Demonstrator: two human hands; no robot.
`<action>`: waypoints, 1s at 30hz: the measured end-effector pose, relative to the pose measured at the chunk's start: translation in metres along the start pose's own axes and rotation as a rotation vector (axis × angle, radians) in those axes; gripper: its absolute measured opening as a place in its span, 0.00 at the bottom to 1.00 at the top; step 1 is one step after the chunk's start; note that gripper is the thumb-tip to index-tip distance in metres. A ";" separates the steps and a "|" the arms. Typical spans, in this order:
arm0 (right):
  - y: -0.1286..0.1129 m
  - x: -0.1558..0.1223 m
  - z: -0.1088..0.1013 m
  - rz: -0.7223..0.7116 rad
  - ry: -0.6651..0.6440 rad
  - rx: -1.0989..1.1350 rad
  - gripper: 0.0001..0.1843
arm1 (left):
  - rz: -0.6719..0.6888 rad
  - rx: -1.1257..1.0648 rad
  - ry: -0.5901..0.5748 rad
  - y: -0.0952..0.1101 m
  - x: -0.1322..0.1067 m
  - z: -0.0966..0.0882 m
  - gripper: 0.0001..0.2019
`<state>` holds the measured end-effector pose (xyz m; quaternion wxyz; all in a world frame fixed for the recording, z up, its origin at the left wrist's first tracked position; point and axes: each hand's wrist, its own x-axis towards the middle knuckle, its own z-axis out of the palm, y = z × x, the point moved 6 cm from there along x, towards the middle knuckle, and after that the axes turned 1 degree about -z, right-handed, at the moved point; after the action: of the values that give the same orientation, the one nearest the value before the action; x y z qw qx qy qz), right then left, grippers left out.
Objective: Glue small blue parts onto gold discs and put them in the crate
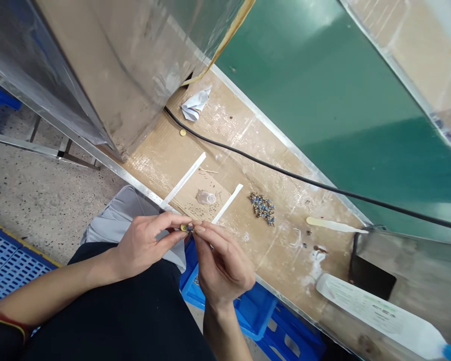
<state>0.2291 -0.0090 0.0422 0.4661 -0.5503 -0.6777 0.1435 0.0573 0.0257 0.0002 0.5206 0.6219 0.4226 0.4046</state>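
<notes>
My left hand [145, 243] and my right hand [220, 263] meet in front of me, just below the edge of the workbench [278, 240]. Both pinch the same tiny part [187, 227], a small brass and blue piece held between thumbs and fingertips. On the bench beyond them lies a pile of similar small brass and blue parts [263, 206]. A small clear round piece [206, 197] rests on a brown card between two white strips.
A black cable [304, 178] crosses the bench beside a green conveyor belt [342, 100]. A crumpled paper scrap [195, 104], a single brass disc [182, 133], a pale flat stick [334, 225] and a white tube [379, 313] lie about. Blue crates [255, 311] sit under the bench.
</notes>
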 end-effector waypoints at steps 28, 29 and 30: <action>-0.009 -0.015 -0.003 -0.178 -0.006 -0.054 0.32 | 0.242 0.437 -0.043 0.041 -0.005 -0.001 0.17; -0.009 -0.015 -0.003 -0.178 -0.004 -0.055 0.32 | 0.241 0.437 -0.047 0.041 -0.005 -0.001 0.17; -0.008 -0.015 -0.003 -0.179 -0.003 -0.056 0.32 | 0.238 0.437 -0.049 0.040 -0.005 -0.001 0.18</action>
<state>0.2258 -0.0260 0.0425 0.4605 -0.5003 -0.7285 0.0830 0.0594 0.0170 0.0399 0.3325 0.7748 0.4109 0.3469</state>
